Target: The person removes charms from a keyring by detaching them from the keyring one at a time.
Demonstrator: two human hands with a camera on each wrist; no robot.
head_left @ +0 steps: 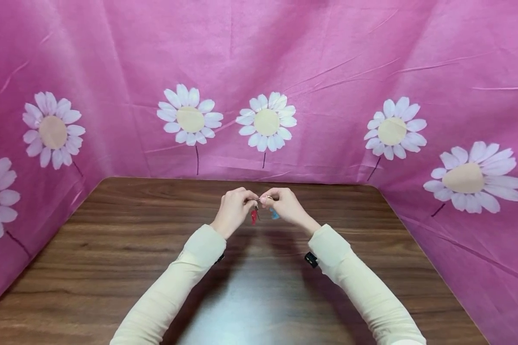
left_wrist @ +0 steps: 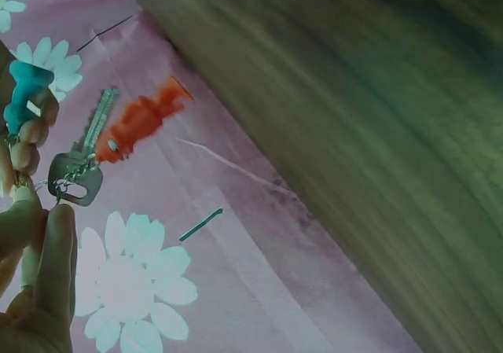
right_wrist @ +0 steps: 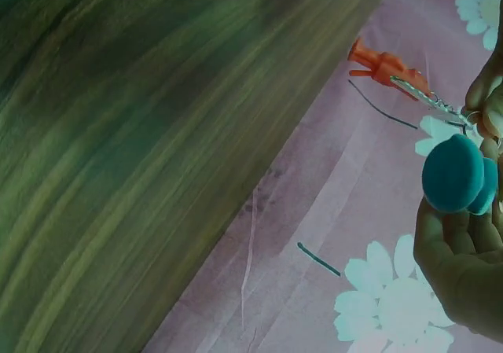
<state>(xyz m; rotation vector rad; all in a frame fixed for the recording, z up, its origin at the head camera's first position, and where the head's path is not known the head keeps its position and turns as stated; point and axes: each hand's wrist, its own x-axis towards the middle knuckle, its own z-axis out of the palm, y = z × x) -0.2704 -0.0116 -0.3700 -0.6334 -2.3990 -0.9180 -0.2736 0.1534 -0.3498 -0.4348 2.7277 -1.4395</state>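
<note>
Left hand pinches a ring, key and red charm hanging below its fingers; right hand pinches blue charm alongside. Likely working the ring; next needs steady pinching.

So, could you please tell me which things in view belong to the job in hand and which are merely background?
Part of the job:
left hand
right hand
key
red charm
blue charm

Merely background:
wooden table
pink daisy-print cloth
</note>
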